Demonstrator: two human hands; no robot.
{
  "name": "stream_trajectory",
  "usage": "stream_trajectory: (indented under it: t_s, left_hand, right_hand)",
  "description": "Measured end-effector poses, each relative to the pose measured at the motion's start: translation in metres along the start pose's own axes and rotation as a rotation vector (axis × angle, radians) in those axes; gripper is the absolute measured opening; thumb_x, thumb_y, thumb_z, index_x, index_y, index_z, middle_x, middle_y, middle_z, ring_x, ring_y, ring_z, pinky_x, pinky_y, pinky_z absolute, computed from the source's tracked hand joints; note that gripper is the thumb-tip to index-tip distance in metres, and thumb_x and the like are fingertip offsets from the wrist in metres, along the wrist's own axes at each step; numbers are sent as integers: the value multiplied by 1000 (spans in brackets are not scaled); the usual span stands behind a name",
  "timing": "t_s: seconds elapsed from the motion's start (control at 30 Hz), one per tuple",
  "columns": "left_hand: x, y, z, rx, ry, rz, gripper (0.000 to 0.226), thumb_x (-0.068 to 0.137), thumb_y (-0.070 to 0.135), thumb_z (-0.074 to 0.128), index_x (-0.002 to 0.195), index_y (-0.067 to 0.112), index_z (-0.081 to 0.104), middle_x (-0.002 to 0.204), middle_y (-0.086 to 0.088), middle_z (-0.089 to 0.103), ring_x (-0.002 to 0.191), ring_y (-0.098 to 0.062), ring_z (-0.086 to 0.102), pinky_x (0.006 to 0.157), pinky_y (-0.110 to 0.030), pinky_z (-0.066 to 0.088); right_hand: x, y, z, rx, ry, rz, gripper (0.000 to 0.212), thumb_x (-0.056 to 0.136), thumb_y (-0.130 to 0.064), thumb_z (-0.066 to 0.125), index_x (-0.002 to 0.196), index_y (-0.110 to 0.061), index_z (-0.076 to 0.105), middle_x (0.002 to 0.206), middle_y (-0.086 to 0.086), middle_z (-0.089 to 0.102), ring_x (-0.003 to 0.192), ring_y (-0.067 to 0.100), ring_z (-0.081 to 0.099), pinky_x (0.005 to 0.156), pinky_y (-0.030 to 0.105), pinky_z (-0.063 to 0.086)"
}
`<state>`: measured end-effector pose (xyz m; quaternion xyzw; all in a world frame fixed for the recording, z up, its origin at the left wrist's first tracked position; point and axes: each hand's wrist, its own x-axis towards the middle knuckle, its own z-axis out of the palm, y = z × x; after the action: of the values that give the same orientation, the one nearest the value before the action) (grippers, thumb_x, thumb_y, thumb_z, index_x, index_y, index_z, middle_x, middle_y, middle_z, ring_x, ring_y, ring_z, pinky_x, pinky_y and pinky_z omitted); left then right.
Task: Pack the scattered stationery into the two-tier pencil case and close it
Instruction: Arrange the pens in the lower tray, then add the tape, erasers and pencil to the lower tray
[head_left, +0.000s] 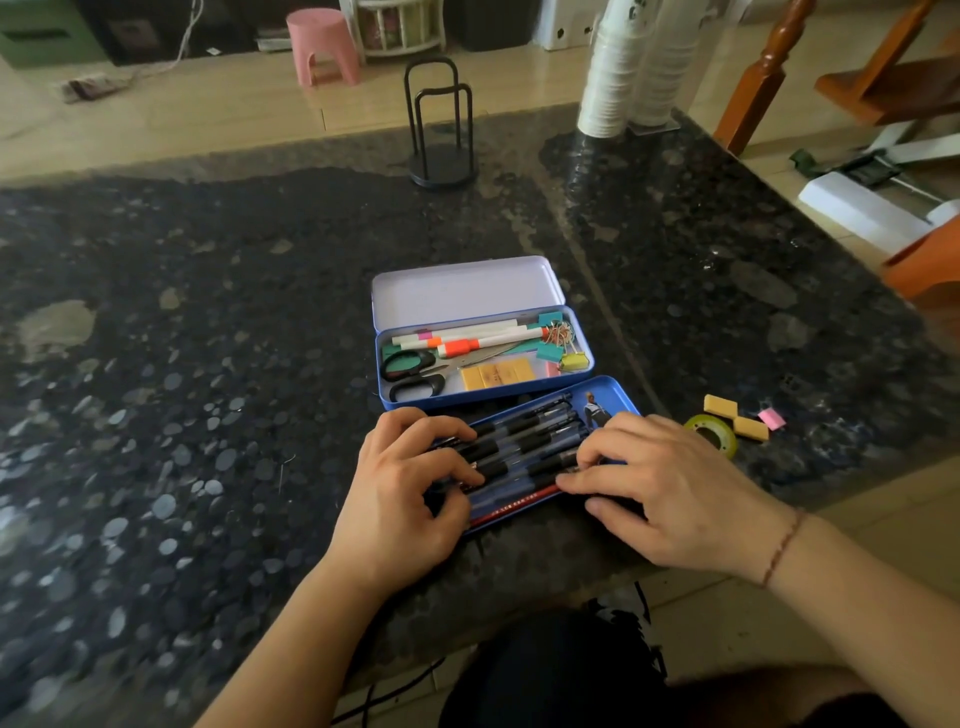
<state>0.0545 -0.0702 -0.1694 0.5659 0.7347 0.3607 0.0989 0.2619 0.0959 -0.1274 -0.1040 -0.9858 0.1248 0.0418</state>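
The blue tin pencil case (584, 340) lies open, lid (465, 292) tipped back. Its lower tier holds white markers (470, 335), black scissors (415, 371), yellow erasers (496, 375) and binder clips (563, 348). The blue inner tray (615, 395) sits on the counter in front of it, filled with several black pens (524, 441) and a red pencil (519, 506). My left hand (410, 488) rests curled fingers on the pens at the tray's left end. My right hand (660, 493) touches the pens at the right end with bent fingers. Whether either hand pinches a pen is unclear.
To the right of the tray lie a yellow-green tape roll (714, 434), two yellow erasers (735, 415) and a pink eraser (772, 419). A black wire stand (441, 124) and stacked white cups (618, 67) stand at the far side. The counter edge (519, 634) runs just below my wrists.
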Motion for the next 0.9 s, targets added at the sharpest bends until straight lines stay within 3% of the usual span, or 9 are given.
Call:
stream_trajectory:
  t_s: [0.13, 0.2, 0.3, 0.53, 0.67, 0.8, 0.9]
  left_hand:
    - [0, 1, -2, -1, 8, 15, 16, 79, 34, 63, 89, 30, 74, 118, 18, 60, 118, -12, 43, 96, -45, 43]
    - [0, 0, -2, 20, 8, 30, 14, 79, 37, 66, 89, 31, 74, 119, 18, 59, 118, -14, 44, 97, -45, 42]
    - [-1, 0, 0, 42, -1, 31, 11, 77, 38, 67, 83, 32, 73, 118, 19, 59, 119, -15, 43, 100, -44, 39]
    - [-1, 1, -1, 22, -19, 33, 7, 76, 37, 68, 80, 32, 72, 119, 20, 59, 119, -14, 42, 98, -43, 40]
    - [-1, 2, -2, 37, -14, 30, 10, 76, 40, 69, 83, 33, 72, 119, 20, 59, 120, -14, 42, 100, -43, 38]
    - [0, 3, -2, 69, -17, 34, 11, 76, 43, 69, 81, 35, 71, 120, 21, 58, 122, -13, 40, 103, -36, 32]
    - [-2, 2, -2, 56, 11, 21, 13, 76, 41, 68, 85, 32, 71, 118, 19, 58, 120, -14, 41, 101, -39, 35]
  right_hand:
    - [4, 1, -6, 44, 219, 302, 30, 88, -45, 50, 95, -26, 71, 85, -13, 62, 82, 10, 54, 67, 33, 50]
    - [9, 1, -7, -99, 159, 421, 31, 85, -49, 48, 82, -28, 72, 77, -13, 60, 77, 13, 51, 64, 34, 46]
    - [14, -6, -8, -81, 52, 521, 27, 83, -55, 54, 78, -33, 70, 73, -14, 58, 77, 9, 49, 63, 29, 38]
    - [19, -7, -8, 24, 5, 571, 16, 83, -49, 63, 76, -35, 67, 73, -15, 58, 81, 7, 50, 72, 28, 41]
    - [15, -1, -4, 123, 41, 574, 11, 81, -43, 68, 72, -37, 64, 72, -16, 59, 80, 5, 50, 69, 28, 43]
    - [15, 1, 0, 128, 93, 502, 11, 80, -40, 69, 72, -37, 61, 71, -16, 57, 77, 4, 50, 63, 22, 35]
    - [13, 2, -2, 159, 92, 467, 11, 78, -37, 71, 76, -38, 60, 70, -18, 56, 76, 2, 50, 65, 24, 42]
